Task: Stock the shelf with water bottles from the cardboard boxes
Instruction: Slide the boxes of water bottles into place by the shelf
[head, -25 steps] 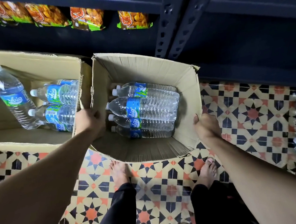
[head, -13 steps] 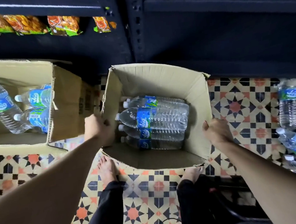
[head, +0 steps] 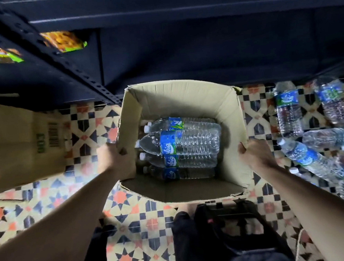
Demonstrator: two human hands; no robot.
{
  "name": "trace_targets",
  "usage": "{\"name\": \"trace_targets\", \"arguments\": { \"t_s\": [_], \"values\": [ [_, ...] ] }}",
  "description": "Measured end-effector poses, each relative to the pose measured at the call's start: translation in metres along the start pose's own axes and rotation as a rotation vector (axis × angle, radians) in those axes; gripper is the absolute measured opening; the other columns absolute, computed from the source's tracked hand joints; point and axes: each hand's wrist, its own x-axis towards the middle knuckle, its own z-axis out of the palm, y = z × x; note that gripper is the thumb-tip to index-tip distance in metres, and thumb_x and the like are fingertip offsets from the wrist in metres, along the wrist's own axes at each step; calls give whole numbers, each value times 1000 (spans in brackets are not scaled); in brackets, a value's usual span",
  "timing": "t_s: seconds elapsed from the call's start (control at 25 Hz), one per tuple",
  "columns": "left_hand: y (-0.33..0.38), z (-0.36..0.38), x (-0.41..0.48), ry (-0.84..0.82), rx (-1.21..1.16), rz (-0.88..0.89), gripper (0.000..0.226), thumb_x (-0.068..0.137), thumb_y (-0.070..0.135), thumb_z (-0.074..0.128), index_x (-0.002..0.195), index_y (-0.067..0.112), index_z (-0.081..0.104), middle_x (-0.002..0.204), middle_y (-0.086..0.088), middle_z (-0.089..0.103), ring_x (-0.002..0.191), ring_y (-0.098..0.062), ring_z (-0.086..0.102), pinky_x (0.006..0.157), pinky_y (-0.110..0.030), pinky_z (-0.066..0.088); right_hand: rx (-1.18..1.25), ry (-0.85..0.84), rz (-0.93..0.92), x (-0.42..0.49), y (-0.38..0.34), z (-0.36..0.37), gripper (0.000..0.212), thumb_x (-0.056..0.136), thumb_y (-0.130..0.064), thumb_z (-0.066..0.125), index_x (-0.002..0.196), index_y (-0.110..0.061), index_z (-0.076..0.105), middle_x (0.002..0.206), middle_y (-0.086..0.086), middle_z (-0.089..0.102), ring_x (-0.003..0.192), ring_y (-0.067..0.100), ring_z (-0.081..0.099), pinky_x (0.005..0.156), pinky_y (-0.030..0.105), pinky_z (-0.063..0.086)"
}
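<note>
An open cardboard box point(head: 181, 97) stands on the tiled floor in the middle of the head view. Several clear water bottles point(head: 190, 142) with blue labels lie on their sides inside it, caps to the left. My left hand point(head: 116, 160) grips the box's left wall at the rim. My right hand point(head: 256, 155) grips the right wall. The dark metal shelf point(head: 182, 54) runs across the top, just behind the box.
A second cardboard box point(head: 23, 140) stands at the left edge. Several loose water bottles point(head: 307, 157) lie on the floor at the right. Snack packets point(head: 63, 41) sit on the shelf at upper left. A dark stool point(head: 241, 227) and my legs are below the box.
The box has been carried to the right, away from the second box and toward the loose bottles. Both hands have kept their grip on its walls.
</note>
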Motion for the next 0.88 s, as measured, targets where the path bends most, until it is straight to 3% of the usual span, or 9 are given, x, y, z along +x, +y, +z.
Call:
{"name": "trace_targets", "arguments": {
  "t_s": [0.12,0.32,0.44,0.68,0.8,0.88],
  "values": [
    [20,29,-1,-14,4,-7,23,79,23,66,62,11,55,55,-1,49,71,-35,67,57,-29,43,4,39,-7,18,24,-13,43,103,-32,43,98,6,61,93,20,60,80,28,54,65,28,38],
    [65,65,-10,-9,19,-26,23,78,27,63,64,10,58,59,-6,54,68,-33,67,55,-29,45,31,53,0,51,66,-33,45,102,-31,44,106,11,59,107,30,61,101,40,60,79,35,47],
    [95,73,-22,3,-24,-27,21,82,22,63,71,4,63,62,-8,53,70,-34,67,57,-29,40,36,62,-16,63,86,-45,46,103,-29,43,108,14,59,109,33,60,104,41,58,84,36,47],
    [133,95,-33,2,-59,-17,20,85,17,62,84,-3,67,75,-19,63,75,-35,66,58,-31,44,26,85,31,92,120,-64,44,102,-30,47,109,12,58,110,33,58,103,43,60,80,38,47],
    [150,107,-41,2,-109,-5,12,91,9,57,84,1,62,69,-11,52,59,-22,50,41,-17,28,10,94,27,107,133,-74,45,102,-31,46,107,13,58,110,35,58,104,43,58,81,40,45],
    [158,114,-44,27,-109,32,12,91,7,56,81,2,62,64,-7,48,51,-14,41,37,-14,22,7,114,20,113,137,-74,46,103,-30,44,106,14,59,108,36,59,104,43,58,80,39,44]
  ]
}}
